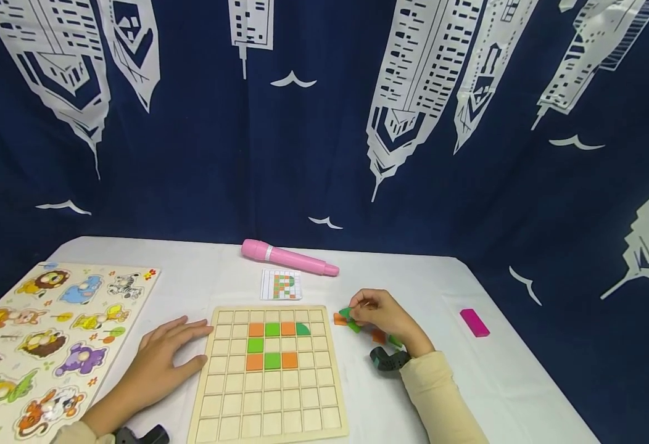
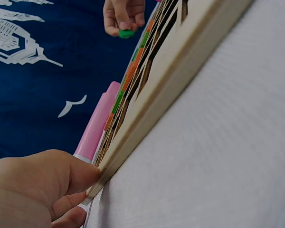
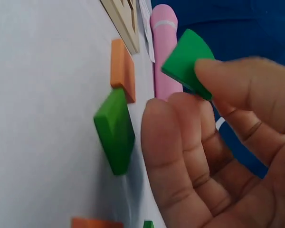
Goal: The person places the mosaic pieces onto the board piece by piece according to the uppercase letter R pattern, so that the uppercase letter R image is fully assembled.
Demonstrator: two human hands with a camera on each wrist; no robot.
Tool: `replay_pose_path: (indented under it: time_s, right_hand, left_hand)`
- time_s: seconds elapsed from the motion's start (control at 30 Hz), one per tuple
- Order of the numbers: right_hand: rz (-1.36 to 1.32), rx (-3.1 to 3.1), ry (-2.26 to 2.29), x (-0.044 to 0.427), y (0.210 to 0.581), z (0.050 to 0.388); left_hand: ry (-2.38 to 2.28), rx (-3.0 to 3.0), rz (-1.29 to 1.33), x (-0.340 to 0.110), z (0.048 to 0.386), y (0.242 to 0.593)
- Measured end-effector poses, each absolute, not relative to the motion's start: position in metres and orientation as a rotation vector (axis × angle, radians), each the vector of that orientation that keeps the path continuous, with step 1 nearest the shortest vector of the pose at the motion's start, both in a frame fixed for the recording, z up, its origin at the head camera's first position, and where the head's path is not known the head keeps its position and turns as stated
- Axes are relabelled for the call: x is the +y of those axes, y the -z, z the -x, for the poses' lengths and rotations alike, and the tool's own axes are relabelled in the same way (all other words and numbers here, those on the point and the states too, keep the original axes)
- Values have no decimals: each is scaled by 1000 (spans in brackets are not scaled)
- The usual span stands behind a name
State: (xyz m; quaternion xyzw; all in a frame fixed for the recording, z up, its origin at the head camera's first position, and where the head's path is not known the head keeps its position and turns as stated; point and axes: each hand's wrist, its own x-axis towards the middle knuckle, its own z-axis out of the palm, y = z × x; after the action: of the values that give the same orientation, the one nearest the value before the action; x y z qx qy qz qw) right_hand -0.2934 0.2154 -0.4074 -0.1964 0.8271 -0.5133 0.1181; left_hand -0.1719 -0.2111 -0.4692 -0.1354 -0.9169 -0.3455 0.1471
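Observation:
My right hand (image 1: 387, 316) pinches a green quarter-round tile (image 3: 184, 59) between thumb and fingers, raised just above the loose pieces right of the board. Beneath it in the right wrist view are a green tile (image 3: 115, 128) and an orange tile (image 3: 122, 69). The wooden grid board (image 1: 235, 404) carries orange and green square tiles, plus a darker green quarter-round tile (image 1: 303, 329) ending the top row. Fingers extended, my left hand (image 1: 160, 364) lies beside the board's left edge; the thumb and fingertips touch that edge in the left wrist view.
Behind the board lies a pattern card (image 1: 281, 285), with a pink marker-shaped object (image 1: 291, 258) beyond it. An animal puzzle board (image 1: 52, 345) covers the table's left side. A magenta block (image 1: 474, 322) lies far right. A dark blue curtain (image 1: 202, 154) hangs behind the table.

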Motion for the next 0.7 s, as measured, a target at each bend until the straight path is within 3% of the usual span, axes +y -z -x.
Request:
replay_pose_path:
  time_s: [0.7]
  right_hand:
    - [693,2258,1456,195,409,289]
  left_hand:
    - [1009,-2664,394,-212,171,466]
